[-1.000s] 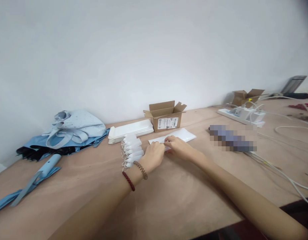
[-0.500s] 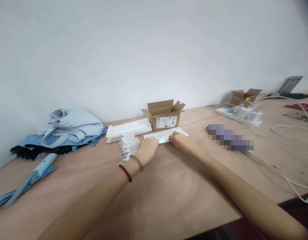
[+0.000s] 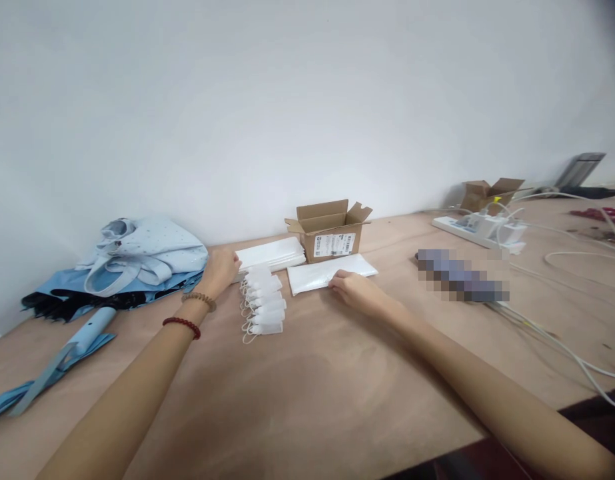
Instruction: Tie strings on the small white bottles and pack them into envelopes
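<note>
In the head view, a white packet (image 3: 312, 276) is seen on the table (image 3: 297, 400), long axis crosswise, right end angled slightly away, touched by the right hand (image 3: 360, 291), a white stack (image 3: 272, 253) by the left hand (image 3: 221, 271), though whether either is pinched cannot be told.

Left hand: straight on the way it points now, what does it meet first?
Likely the stack of white packets; the left hand seems just at its left end, though contact is unclear.

A pale-blue speckled bag (image 3: 157, 247) lies on a blue umbrella (image 3: 70, 283); chargers (image 3: 510, 232) sit plugged into a white power strip (image 3: 450, 227).
</note>
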Available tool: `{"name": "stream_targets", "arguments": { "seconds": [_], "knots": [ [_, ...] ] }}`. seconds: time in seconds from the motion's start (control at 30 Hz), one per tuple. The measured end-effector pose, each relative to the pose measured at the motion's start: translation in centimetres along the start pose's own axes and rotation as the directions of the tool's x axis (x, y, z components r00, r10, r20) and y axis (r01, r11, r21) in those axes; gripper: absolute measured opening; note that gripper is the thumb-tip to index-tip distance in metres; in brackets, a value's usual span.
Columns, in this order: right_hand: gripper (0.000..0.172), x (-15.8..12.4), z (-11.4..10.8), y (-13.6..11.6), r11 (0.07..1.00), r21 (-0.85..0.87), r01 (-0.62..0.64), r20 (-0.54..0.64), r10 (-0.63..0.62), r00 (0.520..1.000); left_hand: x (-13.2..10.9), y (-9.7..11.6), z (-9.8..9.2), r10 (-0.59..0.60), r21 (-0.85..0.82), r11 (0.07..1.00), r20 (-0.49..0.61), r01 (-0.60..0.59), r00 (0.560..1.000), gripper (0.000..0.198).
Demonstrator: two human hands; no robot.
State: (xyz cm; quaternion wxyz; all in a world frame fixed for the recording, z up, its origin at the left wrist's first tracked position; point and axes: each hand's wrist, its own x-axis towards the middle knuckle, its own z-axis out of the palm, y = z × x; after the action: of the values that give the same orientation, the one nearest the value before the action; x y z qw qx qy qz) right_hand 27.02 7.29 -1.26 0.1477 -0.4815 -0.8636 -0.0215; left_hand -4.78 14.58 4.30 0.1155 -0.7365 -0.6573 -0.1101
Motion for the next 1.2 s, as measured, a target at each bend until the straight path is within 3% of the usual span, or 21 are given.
{"name": "stream_targets", "arguments": {
  "seconds": [0.13,0.3,0.5,0.63,0.77,0.87,0.97,1.1,1.2],
  "knots": [
    [0.021,0.1,0.2,-0.5,0.998,-0.044,0.035,0.005,-0.034,0.999,0.2,-2.0,1.9,-0.008,-0.016,1.000,0.022,0.008,1.000,0.026],
    [0.023,0.1,0.1,-1.0,0.995,-0.081,0.055,0.003,-0.055,0.999,0.0,-2.5,3.1,-0.005,-0.041,0.999,0.036,0.006,0.999,0.026],
    [0.026,0.2,-0.3,-1.4,0.993,-0.099,0.057,0.017,-0.056,0.998,-0.9,-2.0,2.8,-0.072,-0.035,0.997,-0.049,0.071,0.996,0.032],
    [0.026,0.1,-0.6,-1.3,0.994,-0.092,0.051,0.011,-0.050,0.999,-1.4,-2.0,1.7,-0.119,-0.047,0.993,-0.197,0.112,0.973,0.034],
    [0.025,0.1,-0.7,-1.2,0.990,-0.119,0.074,-0.042,-0.079,0.996,-2.9,-2.6,0.3,-0.106,-0.091,0.993,-0.353,0.079,0.930,0.027],
    [0.025,0.0,-0.6,-1.7,0.970,-0.230,0.076,-0.183,-0.120,0.976,-5.3,-2.5,-0.6,-0.115,-0.155,0.986,-0.429,0.052,0.896,0.024],
    [0.030,-0.2,-0.4,-2.9,0.937,-0.336,0.096,-0.354,-0.220,0.909,-8.1,-1.4,-1.1,-0.095,-0.229,0.973,-0.516,-0.030,0.851,0.021],
    [0.035,-0.6,-0.2,-5.1,0.891,-0.422,0.165,-0.474,-0.373,0.798,-10.8,1.3,-0.9,-0.003,-0.244,0.942,-0.691,-0.229,0.723,0.016],
    [0.038,-0.7,-0.2,-6.3,0.888,-0.433,0.155,-0.508,-0.382,0.772,-12.1,3.7,-0.5,0.126,-0.203,0.902,-0.721,-0.382,0.681,0.012]
  ]
}}
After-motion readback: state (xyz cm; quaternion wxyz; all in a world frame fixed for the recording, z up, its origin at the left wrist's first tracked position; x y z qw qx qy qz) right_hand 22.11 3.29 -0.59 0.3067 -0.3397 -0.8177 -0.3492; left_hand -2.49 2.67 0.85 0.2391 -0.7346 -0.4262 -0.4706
